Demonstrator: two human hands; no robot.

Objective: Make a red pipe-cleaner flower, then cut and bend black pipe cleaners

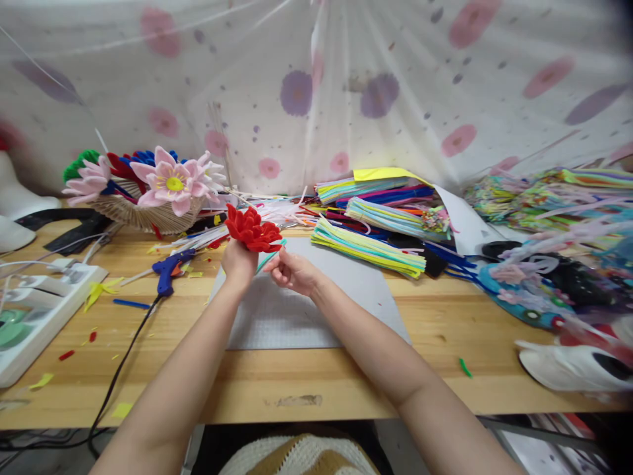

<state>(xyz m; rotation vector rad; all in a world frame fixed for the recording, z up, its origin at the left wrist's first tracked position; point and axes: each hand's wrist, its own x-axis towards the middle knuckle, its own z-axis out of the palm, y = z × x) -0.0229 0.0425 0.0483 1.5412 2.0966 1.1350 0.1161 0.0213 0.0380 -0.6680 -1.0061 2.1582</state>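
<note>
A red fuzzy flower (251, 229) with layered petals sits upright in my left hand (240, 264), whose fingers are closed around its underside. Just to the right, my right hand (293, 270) is closed in a pinch on a thin teal pipe cleaner (264, 262). The pipe cleaner slants down from the right fingertips to below the flower; whether it joins the flower is hidden. Both hands are above a grey cutting mat (316, 323). Beyond the right hand lies a bundle of yellow and teal pipe cleaners (368, 247).
A blue glue gun (171, 270) with a black cord lies left of the mat, near a white power strip (49, 316). A basket (143, 214) of pink flowers stands behind. More pipe cleaner bundles (514, 198) and a white shoe (568, 366) are on the right.
</note>
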